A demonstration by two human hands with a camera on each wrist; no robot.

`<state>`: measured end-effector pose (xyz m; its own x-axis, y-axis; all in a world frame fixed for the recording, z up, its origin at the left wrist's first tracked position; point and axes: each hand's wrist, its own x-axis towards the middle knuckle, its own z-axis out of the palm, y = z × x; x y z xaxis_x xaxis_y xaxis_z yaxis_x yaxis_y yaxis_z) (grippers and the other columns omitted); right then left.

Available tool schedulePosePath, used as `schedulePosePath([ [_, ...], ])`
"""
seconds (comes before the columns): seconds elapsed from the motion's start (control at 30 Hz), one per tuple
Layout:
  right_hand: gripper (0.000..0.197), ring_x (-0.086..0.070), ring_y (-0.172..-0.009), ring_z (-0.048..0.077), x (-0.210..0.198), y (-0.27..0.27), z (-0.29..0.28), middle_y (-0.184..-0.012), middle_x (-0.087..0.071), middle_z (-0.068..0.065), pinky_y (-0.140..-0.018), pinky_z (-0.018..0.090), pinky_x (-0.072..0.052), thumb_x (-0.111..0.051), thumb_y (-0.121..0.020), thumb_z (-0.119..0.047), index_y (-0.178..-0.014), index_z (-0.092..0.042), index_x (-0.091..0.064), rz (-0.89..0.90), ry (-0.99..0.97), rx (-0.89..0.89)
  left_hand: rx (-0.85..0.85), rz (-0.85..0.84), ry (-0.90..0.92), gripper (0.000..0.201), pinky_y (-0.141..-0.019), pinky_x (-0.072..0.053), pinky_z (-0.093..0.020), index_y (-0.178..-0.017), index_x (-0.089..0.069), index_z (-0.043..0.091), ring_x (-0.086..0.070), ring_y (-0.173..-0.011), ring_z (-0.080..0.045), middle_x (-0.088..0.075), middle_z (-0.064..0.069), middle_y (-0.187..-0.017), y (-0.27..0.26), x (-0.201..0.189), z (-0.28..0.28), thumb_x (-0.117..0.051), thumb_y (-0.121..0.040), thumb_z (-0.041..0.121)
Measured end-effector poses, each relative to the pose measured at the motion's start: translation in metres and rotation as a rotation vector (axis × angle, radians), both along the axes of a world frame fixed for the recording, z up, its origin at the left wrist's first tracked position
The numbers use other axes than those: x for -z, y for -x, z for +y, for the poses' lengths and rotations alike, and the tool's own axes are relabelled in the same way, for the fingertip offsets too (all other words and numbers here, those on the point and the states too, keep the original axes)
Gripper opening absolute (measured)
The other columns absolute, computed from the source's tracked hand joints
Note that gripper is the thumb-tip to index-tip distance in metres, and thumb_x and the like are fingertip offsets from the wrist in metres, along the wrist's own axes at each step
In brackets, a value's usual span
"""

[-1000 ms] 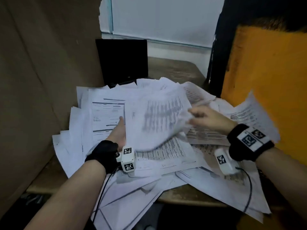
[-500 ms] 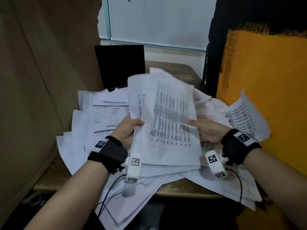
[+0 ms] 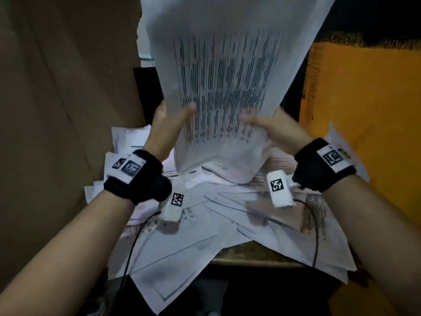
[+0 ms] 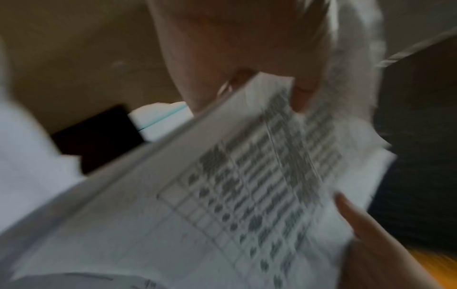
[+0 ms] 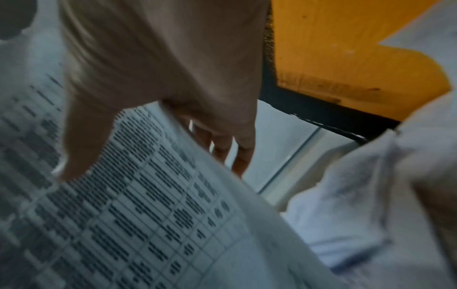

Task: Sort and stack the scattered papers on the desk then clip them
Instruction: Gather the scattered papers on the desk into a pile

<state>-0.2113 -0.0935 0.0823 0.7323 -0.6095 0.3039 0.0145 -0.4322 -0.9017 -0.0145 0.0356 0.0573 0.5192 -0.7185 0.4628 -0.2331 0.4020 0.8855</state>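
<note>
Nearest, below the two wrists, the scattered papers (image 3: 227, 226) lie overlapping on the desk (image 3: 255, 261), several hanging over its front edge, with thin black cables trailing across them from the white wrist cameras. Just above that litter both hands hold one printed sheet (image 3: 223, 83) upright between them, its lower edge hanging free above the pile. The left hand (image 3: 166, 124) pinches the sheet's left edge, thumb on the printed face and fingers behind the paper; the right hand (image 3: 271, 126) grips the right edge the same way, and the right wrist view shows its thumb pressed on the table of dark rows while the other fingers pass behind. Motion blur smears the print, so the text cannot be read. Beyond the grip, a black panel (image 3: 148, 92) stands at the back of the desk, brown cardboard (image 3: 63, 110) to the left of the hands and an orange surface (image 3: 364, 110) to the right.
</note>
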Motion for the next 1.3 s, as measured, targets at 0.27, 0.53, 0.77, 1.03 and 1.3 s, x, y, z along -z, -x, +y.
schedulePosePath([
  [0.27,0.047,-0.065,-0.103,0.023,0.074,-0.017,-0.023,-0.116,-0.068,0.008,-0.085,0.035,-0.055,-0.077,-0.077,-0.013,-0.121,-0.009,-0.062,0.495,-0.004,0.117,0.102,-0.207,-0.400,0.026,-0.090,-0.053,-0.041,-0.116,-0.062,0.012,-0.065,-0.089,-0.012,-0.068,-0.003,-0.104,-0.029,0.071,-0.009,-0.062,-0.090,0.011],
  [0.53,0.090,-0.046,-0.127,0.033,0.113,-0.036,-0.058,-0.146,-0.039,0.009,-0.101,0.047,-0.044,-0.072,-0.069,-0.039,-0.146,-0.019,-0.029,1.408,0.728,-0.024,0.052,0.483,-0.434,0.036,-0.065,-0.053,-0.017,-0.132,-0.048,-0.001,-0.068,-0.071,-0.002,-0.074,-0.003,-0.105,-0.076,0.106,-0.022,-0.045,-0.097,0.008],
  [0.77,0.029,-0.057,-0.116,0.031,0.105,-0.030,-0.085,-0.122,-0.063,0.016,-0.095,0.033,-0.045,-0.053,-0.094,-0.013,-0.121,-0.010,-0.063,0.787,0.473,0.307,0.296,0.867,-0.447,0.037,-0.049,-0.053,-0.021,-0.076,-0.069,-0.012,-0.066,-0.055,-0.022,-0.069,-0.022,-0.077,-0.049,0.127,-0.010,-0.084,-0.042,-0.010],
  [1.03,0.020,-0.060,-0.082,0.018,-0.029,0.009,-0.078,-0.086,-0.063,0.007,-0.069,0.031,-0.045,-0.055,-0.087,-0.021,-0.089,-0.005,-0.067,0.121,0.423,0.756,0.125,0.874,-0.637,0.078,-0.101,-0.040,-0.058,-0.152,-0.006,0.015,-0.045,-0.127,-0.044,-0.028,-0.016,-0.151,-0.071,0.156,-0.018,-0.044,-0.087,-0.007],
  [1.3,0.025,-0.061,-0.082,0.022,-0.011,-0.063,-0.004,-0.086,-0.066,0.007,-0.067,0.026,-0.038,-0.044,-0.088,-0.004,-0.095,-0.004,-0.067,0.177,0.726,0.317,0.023,0.875,-0.526,0.074,-0.115,-0.027,-0.044,-0.152,-0.016,0.010,-0.023,-0.145,-0.025,-0.017,-0.007,-0.159,-0.067,0.154,-0.020,-0.048,-0.095,0.044],
])
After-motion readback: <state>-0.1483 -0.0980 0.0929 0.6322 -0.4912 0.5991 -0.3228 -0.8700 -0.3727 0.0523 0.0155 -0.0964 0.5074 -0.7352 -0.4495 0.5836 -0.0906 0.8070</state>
